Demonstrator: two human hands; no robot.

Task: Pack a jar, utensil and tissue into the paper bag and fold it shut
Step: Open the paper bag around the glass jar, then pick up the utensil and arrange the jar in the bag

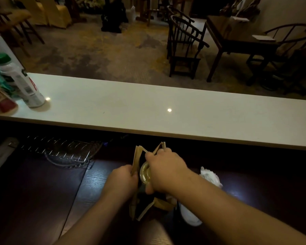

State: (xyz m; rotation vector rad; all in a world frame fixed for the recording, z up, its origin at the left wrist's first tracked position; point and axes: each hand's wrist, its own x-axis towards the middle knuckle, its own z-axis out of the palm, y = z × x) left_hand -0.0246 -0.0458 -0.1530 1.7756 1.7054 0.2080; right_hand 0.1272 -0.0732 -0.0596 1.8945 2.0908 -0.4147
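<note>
A brown paper bag (137, 157) stands open on the dark wooden table, low in the middle of the view. My left hand (123, 181) pinches the bag's left rim. My right hand (163, 171) grips a jar with a gold lid (144, 174) and holds it in the bag's mouth, fingers reaching over the far rim. A crumpled white tissue (211, 176) lies on the table just right of the bag. A white object (190, 216) lies under my right forearm; I cannot tell what it is.
A long white counter (148, 110) runs across behind the bag, with a green-capped white bottle (21, 80) and packets at its left end. A wire rack (60, 149) sits on the dark table at left. Chairs and a table stand on the floor beyond.
</note>
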